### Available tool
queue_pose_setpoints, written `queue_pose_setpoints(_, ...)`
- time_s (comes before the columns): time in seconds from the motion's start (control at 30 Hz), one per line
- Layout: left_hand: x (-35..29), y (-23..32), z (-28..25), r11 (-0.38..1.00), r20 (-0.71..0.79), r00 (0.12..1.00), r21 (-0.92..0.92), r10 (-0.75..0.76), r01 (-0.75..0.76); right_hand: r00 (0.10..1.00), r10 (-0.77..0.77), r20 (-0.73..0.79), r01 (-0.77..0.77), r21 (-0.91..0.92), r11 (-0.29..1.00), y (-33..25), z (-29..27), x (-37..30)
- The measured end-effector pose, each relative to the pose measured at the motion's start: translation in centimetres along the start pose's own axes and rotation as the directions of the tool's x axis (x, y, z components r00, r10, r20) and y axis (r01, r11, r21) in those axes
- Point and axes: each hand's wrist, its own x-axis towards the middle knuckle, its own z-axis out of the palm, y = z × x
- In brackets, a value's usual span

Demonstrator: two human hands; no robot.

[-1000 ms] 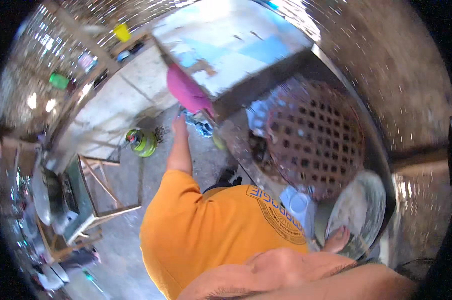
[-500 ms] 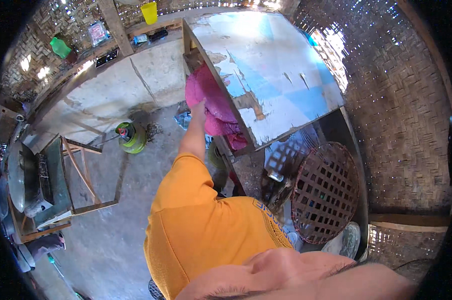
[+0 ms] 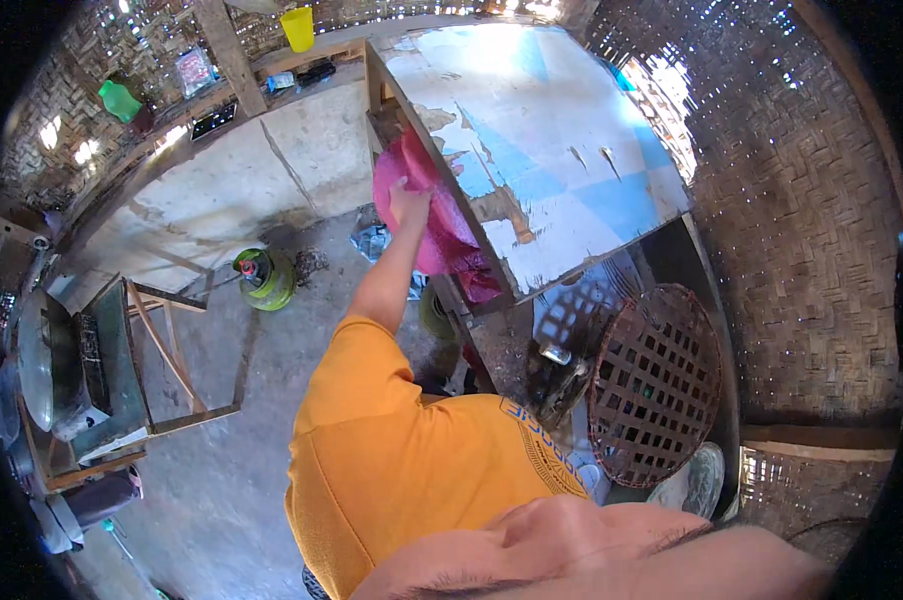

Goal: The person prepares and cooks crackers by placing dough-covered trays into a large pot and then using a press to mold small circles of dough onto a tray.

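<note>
My left arm, in an orange sleeve, reaches forward to a pink, glossy, speckled sheet-like thing with folds along its lower side. The pink thing fills the open side of a table, just below its top. On its surface rests my left hand, fingers apart, with no clear grip to be seen. A smaller pink piece shows at the near corner beneath. My right hand is out of view.
A green gas cylinder stands on the floor to the left. Farther left is a wooden stand near a large wok. On the right, a round woven basket leans beside a metal lid. Woven walls surround the room.
My left hand has moved slightly farther forward and right over the pink thing. Its outline has shifted and its left edge bulges out less.
</note>
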Motion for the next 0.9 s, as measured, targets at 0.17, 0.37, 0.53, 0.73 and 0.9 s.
queue_pose_setpoints(0.17, 0.7, 1.6, -0.4, 0.975, 0.052, 0.999, -0.221, -0.003, 0.015, 0.999, -0.03, 0.01, 0.029, 0.094, 0.995, -1.7, 0.1, 2.4)
queue_pose_setpoints(0.37, 0.3, -2.7, -1.1, 0.972, 0.081, 0.996, 0.235, -0.037, 0.017, 0.999, -0.035, 0.019, 0.031, 0.169, 0.985, -2.7, -0.4, 3.2)
queue_pose_setpoints(0.53, -3.2, -0.4, -3.0, 0.846, -0.071, 0.997, 0.53, -0.026, 0.059, 0.998, -0.055, 0.0, 0.054, 0.211, 0.976, -2.2, -0.5, 3.1)
queue_pose_setpoints(0.73, -4.0, -1.6, -0.8, 0.927, -0.121, 0.985, 0.368, 0.119, -0.066, 0.994, -0.1, -0.047, 0.109, 0.261, 0.959, -3.2, -1.3, 2.6)
queue_pose_setpoints(0.9, -3.5, -1.3, 0.9, 0.721, -0.125, 0.925, -0.666, -0.359, 0.19, 0.989, -0.125, -0.08, 0.144, 0.291, 0.946, -4.1, -1.7, 1.5)
